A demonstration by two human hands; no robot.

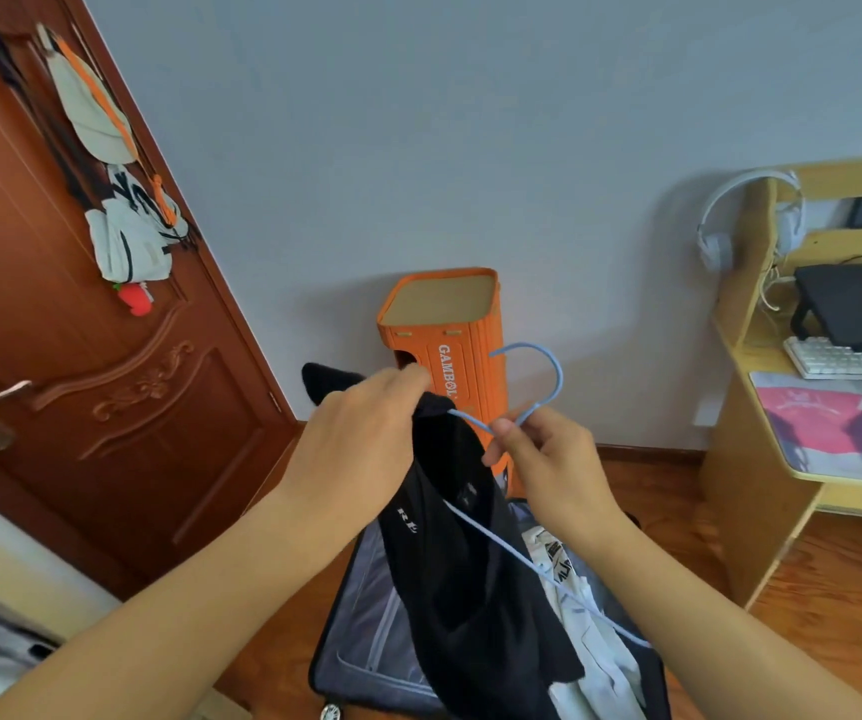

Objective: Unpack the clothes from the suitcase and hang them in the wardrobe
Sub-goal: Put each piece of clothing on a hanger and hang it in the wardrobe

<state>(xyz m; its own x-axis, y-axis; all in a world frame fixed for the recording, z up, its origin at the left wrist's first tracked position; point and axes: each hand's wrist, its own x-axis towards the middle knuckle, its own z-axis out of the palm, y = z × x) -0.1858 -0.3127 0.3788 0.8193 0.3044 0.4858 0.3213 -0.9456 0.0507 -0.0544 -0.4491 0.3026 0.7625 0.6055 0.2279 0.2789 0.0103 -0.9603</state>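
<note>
- Black garment [462,553]: soft dark fabric, raised above the open suitcase [366,641], hanging slack from its upper edge; held high, by my reading, so one shoulder can be worked over the hanger.
- Hanger [532,387]: pale blue, thin; hook curls upward, one arm runs down across the garment's front, the other enters the cloth near the top.
- Left hand [361,439]: grip closed, pinching the garment's top edge, apparently to spread the neck opening.
- Right hand [543,459]: grip closed on the hanger just below the hook, steadying it against the pull.
- White clothing [590,631]: lies in the suitcase, still to be unpacked.
- Orange box [444,330]: upright against the wall behind the hands.
- Door [106,381]: brown wood, left; bags hang on it.
- Desk [761,449]: right, carrying a keyboard [844,358]; headphones [720,226] hung on its side panel.
- Wardrobe: not visible.
</note>
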